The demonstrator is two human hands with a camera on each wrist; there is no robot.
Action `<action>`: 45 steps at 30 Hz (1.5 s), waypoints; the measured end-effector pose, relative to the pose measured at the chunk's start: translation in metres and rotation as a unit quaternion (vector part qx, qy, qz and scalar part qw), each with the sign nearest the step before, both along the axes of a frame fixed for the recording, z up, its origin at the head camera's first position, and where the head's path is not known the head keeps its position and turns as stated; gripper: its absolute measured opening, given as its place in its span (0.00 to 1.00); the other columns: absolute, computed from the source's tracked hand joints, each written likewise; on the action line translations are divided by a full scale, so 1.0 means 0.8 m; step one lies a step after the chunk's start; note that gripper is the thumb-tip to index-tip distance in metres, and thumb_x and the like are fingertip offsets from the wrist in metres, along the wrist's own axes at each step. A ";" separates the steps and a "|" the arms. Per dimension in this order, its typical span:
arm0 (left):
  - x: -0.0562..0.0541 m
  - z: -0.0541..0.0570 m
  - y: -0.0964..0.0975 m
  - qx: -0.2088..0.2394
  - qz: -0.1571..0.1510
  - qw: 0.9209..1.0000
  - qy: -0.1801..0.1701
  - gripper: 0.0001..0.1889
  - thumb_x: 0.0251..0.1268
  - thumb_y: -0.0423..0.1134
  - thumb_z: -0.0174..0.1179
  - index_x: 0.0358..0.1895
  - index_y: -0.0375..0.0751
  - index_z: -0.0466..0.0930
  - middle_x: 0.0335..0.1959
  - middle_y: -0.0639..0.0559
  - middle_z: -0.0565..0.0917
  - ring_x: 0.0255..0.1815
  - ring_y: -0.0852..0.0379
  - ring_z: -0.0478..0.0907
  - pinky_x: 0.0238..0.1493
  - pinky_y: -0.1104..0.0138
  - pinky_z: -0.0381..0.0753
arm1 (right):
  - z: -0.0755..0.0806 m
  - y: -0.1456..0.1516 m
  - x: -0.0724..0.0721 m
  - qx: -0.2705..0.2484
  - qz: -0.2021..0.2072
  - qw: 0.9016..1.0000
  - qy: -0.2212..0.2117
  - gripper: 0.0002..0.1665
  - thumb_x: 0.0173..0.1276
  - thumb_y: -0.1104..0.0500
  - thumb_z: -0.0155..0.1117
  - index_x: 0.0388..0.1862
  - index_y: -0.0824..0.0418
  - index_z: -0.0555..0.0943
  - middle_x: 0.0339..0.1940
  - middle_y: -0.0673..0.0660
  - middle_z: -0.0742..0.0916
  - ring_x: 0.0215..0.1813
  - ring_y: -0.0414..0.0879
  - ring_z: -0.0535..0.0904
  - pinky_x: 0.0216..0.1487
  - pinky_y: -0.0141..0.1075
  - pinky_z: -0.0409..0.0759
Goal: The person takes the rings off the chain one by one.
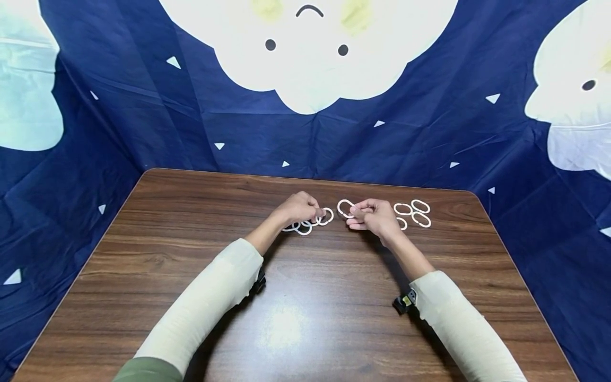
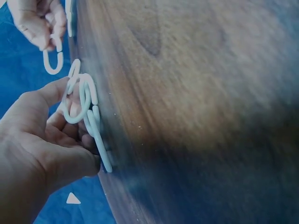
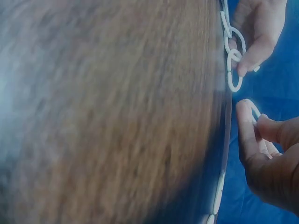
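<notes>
Fingers of our right hand (image 1: 376, 216) pinch a loose link (image 1: 339, 209) by its lower right end, thumb against index finger, lower fingers running out beneath. Our left hand (image 1: 298, 207) pinches the chain (image 1: 305, 225) close to its end link (image 1: 332, 214); left wrist view shows the other left fingers curling in behind it.

Relation that counts, as we read it: loose link to end link. Loose one sits just to the right of the end link, apart from it; both wrist views agree, no contact. Head view gives us two tilted ovals: loose link's long axis runs upper left to lower right, end link's runs upper right to lower left, so their upper ends face each other across the gap. Right hand is nearer the loose link, left hand nearer the end link. Our right pinch leaves the loose link's upper left end bare.

Orientation caveat: left wrist view shows what looks like a break in the loose link's side; we can't tell whether it faces the end link.

Also four links (image 1: 412, 214) on the table (image 1: 324, 276), just right of the right hand, one partly hidden behind it.
</notes>
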State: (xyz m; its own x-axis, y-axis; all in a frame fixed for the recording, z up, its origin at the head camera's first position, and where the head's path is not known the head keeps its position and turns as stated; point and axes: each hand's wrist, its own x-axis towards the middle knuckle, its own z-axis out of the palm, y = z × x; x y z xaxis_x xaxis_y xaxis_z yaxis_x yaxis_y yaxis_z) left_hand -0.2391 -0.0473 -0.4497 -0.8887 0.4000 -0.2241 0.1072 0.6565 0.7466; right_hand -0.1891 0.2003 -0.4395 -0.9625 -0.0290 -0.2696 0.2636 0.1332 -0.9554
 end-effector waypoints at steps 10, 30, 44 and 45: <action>-0.021 -0.025 -0.002 -0.009 0.016 1.000 0.000 0.13 0.67 0.53 0.79 0.27 0.53 0.94 0.30 0.58 0.91 0.41 0.56 0.83 0.43 0.63 0.80 | 0.001 0.011 0.000 0.023 -0.008 0.999 -0.048 0.16 0.82 0.67 0.70 0.62 0.77 0.83 0.57 0.71 0.93 0.32 0.43 0.96 0.42 0.37 0.95; -0.029 -0.049 0.009 -0.020 0.051 0.998 0.039 0.12 0.53 0.59 0.90 0.26 0.65 0.95 0.36 0.65 0.94 0.55 0.51 0.84 0.60 0.57 0.85 | 0.002 0.029 -0.012 0.048 0.002 0.992 -0.115 0.12 0.83 0.63 0.72 0.47 0.67 0.77 0.24 0.53 0.89 0.25 0.41 0.93 0.35 0.32 0.92; -0.032 -0.054 0.015 0.026 0.039 0.999 0.020 0.17 0.50 0.59 0.91 0.33 0.59 0.94 0.31 0.66 0.94 0.42 0.60 0.89 0.53 0.60 0.85 | 0.002 0.031 -0.023 0.058 -0.017 0.991 -0.119 0.12 0.82 0.63 0.73 0.42 0.67 0.78 0.20 0.53 0.89 0.22 0.41 0.92 0.33 0.30 0.91; -0.031 -0.052 0.015 0.031 0.037 0.999 0.021 0.17 0.52 0.58 0.91 0.34 0.57 0.94 0.32 0.64 0.95 0.41 0.60 0.89 0.51 0.61 0.85 | 0.002 0.031 -0.024 0.057 -0.020 0.991 -0.119 0.12 0.81 0.63 0.73 0.42 0.67 0.78 0.20 0.53 0.89 0.22 0.41 0.92 0.33 0.31 0.91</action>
